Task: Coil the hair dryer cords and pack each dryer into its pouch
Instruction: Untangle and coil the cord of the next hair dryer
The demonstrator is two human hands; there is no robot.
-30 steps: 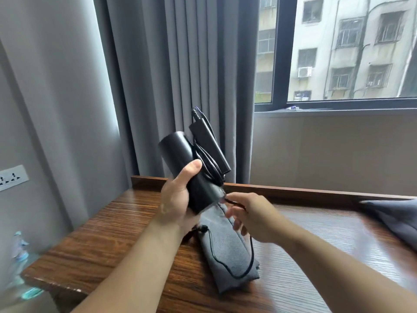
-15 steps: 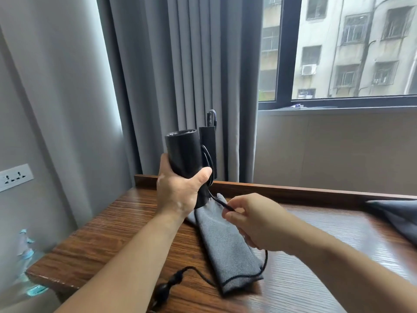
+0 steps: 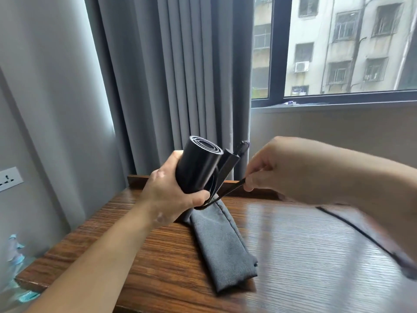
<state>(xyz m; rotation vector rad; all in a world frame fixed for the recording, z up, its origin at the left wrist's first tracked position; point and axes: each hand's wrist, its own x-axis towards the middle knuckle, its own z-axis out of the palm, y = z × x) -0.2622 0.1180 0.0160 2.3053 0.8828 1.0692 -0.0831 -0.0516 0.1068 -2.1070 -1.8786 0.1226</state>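
Note:
My left hand [image 3: 168, 197] grips a black hair dryer [image 3: 198, 167] by its barrel, nozzle end tilted up toward me, its folded handle lying against the barrel on the right. Loops of black cord [image 3: 228, 192] run round the barrel and handle. My right hand [image 3: 270, 168] pinches the cord just right of the dryer and holds it taut; the hand is motion-blurred. A grey fabric pouch [image 3: 222, 242] lies flat on the wooden table [image 3: 304, 256] below the dryer.
A second grey pouch [image 3: 370, 233] shows blurred behind my right forearm. Grey curtains [image 3: 180, 75] hang behind the table, with a window [image 3: 338, 46] to their right. A wall socket [image 3: 9, 178] and plastic bottles [image 3: 15, 249] are at the left.
My right hand has risen from the table to the dryer's right side, pulling the cord taut. The loose cord and plug that lay over the pouch are gone from there. The dryer's nozzle now tips toward me.

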